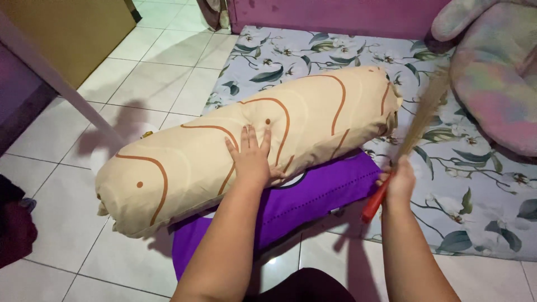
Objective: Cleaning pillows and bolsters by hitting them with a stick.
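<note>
A long cream bolster pillow (pixel 196 162) with brown curved lines lies across a purple pillow (pixel 324 190) on the floor. My left hand (pixel 251 159) rests flat on the bolster's middle, fingers spread. My right hand (pixel 400 182) grips the red handle of a stick broom (pixel 417 126), whose straw bristles are blurred and point up toward the bolster's right end.
A floral grey mattress sheet (pixel 470 184) covers the floor at right. A pastel plush cushion (pixel 498 78) sits at the top right. White floor tiles (pixel 151 78) spread to the left, with a wooden cabinet (pixel 67 28) at top left and dark cloth (pixel 14 223) at the left edge.
</note>
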